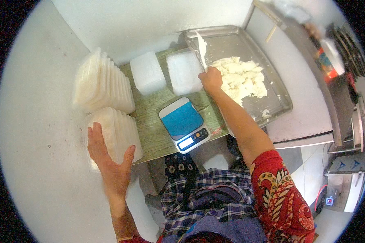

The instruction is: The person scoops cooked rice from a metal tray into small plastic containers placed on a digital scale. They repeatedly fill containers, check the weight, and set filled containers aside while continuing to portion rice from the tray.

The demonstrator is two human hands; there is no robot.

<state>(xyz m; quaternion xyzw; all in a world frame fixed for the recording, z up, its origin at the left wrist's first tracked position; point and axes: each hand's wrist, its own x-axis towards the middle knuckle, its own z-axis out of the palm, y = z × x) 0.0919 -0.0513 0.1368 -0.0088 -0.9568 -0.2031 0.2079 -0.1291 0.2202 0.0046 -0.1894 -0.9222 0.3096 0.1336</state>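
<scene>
My left hand [111, 155] is spread, fingers apart, at the nearer row of upright translucent plastic containers [118, 130] holding pale contents. In my right hand [212, 79] is the handle of a white spatula [202, 48], its blade pointing up and away, coated with pale stuff. That hand is over the left side of a large metal tray [279, 88], beside a mound of pale, soft dough-like mass [246, 77]. Between my hands, a digital kitchen scale [182, 120] with a blue top and lit display lies on the green wood-grain board, nothing on its plate.
A second row of filled containers [105, 82] stands against the left wall. Behind the scale are a translucent white container [147, 73] and another container [184, 71] touching the tray's side. A wall runs behind; a white surface [304, 115] lies right of the tray.
</scene>
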